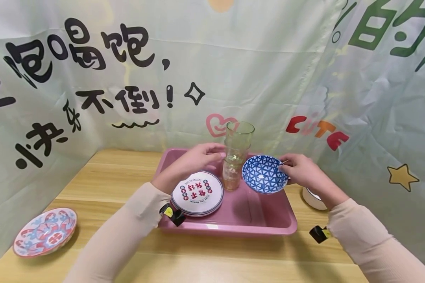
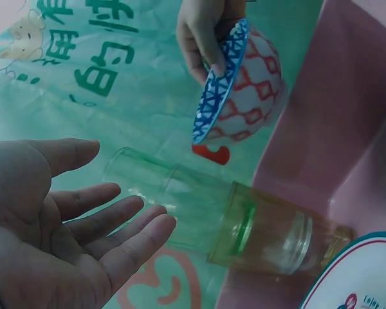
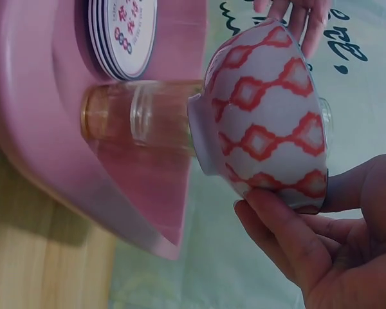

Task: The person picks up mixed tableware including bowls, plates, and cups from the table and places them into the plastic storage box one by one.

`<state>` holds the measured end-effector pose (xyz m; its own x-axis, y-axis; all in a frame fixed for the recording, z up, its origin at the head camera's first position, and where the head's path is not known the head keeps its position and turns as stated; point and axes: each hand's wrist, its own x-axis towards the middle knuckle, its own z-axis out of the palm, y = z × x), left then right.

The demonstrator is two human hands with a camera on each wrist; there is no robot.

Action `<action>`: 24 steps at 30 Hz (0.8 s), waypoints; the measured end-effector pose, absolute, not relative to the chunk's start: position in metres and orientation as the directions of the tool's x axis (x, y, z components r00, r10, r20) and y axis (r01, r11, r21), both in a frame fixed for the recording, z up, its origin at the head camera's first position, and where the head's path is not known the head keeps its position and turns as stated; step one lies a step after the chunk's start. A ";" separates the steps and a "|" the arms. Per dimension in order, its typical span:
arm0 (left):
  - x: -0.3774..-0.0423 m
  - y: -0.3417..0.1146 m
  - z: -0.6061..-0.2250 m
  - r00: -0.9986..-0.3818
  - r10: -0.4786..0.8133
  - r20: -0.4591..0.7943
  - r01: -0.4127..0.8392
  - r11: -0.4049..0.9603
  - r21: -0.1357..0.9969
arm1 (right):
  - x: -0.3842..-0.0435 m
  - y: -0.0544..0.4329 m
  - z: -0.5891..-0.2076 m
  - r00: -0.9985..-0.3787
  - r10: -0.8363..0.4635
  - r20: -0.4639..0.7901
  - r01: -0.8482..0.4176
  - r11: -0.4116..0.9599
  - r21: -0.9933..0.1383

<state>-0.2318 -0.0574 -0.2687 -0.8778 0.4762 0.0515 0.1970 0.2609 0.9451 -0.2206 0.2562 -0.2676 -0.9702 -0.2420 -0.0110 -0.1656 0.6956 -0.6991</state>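
Note:
My right hand (image 1: 301,169) pinches the rim of a bowl (image 1: 263,175), thumb inside and fingers outside. The bowl is blue and white patterned within; its outside, white with red diamond shapes (image 3: 260,96), shows in the right wrist view. It is held tilted above the right half of a pink tray (image 1: 248,226). My left hand (image 1: 202,158) is open beside a stack of clear glasses (image 1: 238,153), green on top and amber below, standing in the tray. In the left wrist view its fingers (image 2: 135,238) are spread and hold nothing. White plates (image 1: 197,194) with red lettering lie stacked in the tray's left half.
A red and blue patterned dish (image 1: 46,232) rests on the wooden table (image 1: 127,173) at the left. Behind the right forearm, a white bowl (image 1: 314,199) is partly hidden. A printed curtain (image 1: 184,51) hangs close behind the tray.

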 end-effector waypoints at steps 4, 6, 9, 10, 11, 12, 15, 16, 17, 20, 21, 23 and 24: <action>-0.238 -0.046 -0.273 -0.877 0.479 0.031 0.180 0.267 0.947 | -0.223 0.252 -0.271 -0.964 -0.261 -0.057 -0.138 0.667 -0.732; -0.241 -0.041 -0.275 -0.877 0.480 0.015 0.168 0.277 0.946 | -0.224 0.250 -0.272 -0.959 -0.276 -0.070 -0.132 0.650 -0.748; -0.245 -0.034 -0.279 -0.874 0.486 -0.015 0.149 0.297 0.943 | -0.226 0.246 -0.275 -0.952 -0.292 -0.097 -0.112 0.623 -0.774; -0.247 -0.031 -0.280 -0.871 0.490 -0.024 0.146 0.305 0.941 | -0.226 0.246 -0.276 -0.950 -0.295 -0.104 -0.104 0.612 -0.784; -0.248 -0.029 -0.281 -0.869 0.494 -0.034 0.140 0.312 0.940 | -0.227 0.245 -0.277 -0.949 -0.295 -0.111 -0.096 0.604 -0.791; -0.249 -0.026 -0.282 -0.866 0.498 -0.043 0.137 0.319 0.938 | -0.228 0.245 -0.278 -0.948 -0.295 -0.120 -0.085 0.598 -0.797; -0.253 -0.020 -0.286 -0.857 0.512 -0.066 0.140 0.354 0.925 | -0.231 0.244 -0.280 -0.944 -0.296 -0.145 -0.059 0.585 -0.809; -0.254 -0.018 -0.288 -0.853 0.517 -0.074 0.143 0.367 0.919 | -0.231 0.244 -0.281 -0.943 -0.296 -0.153 -0.053 0.585 -0.809; -0.255 -0.016 -0.289 -0.850 0.521 -0.081 0.148 0.382 0.912 | -0.233 0.243 -0.282 -0.942 -0.295 -0.159 -0.046 0.584 -0.810; -0.256 -0.013 -0.294 -0.834 0.543 -0.101 0.160 0.414 0.896 | -0.235 0.243 -0.285 -0.938 -0.298 -0.176 -0.035 0.588 -0.808; -0.257 -0.012 -0.296 -0.828 0.550 -0.107 0.166 0.423 0.891 | -0.236 0.243 -0.287 -0.938 -0.297 -0.181 -0.030 0.589 -0.808; -0.258 -0.011 -0.299 -0.820 0.560 -0.119 0.168 0.434 0.885 | -0.237 0.242 -0.289 -0.936 -0.298 -0.188 -0.023 0.584 -0.811; -0.259 -0.010 -0.301 -0.816 0.564 -0.125 0.168 0.439 0.883 | -0.237 0.241 -0.290 -0.935 -0.299 -0.191 -0.021 0.585 -0.811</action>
<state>-0.2585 -0.0099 -0.3008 -0.8160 0.5643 -0.1253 0.1677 0.4386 0.8829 -0.2368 0.2415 -0.2902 -0.9349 -0.2989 -0.1914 -0.0210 0.5849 -0.8108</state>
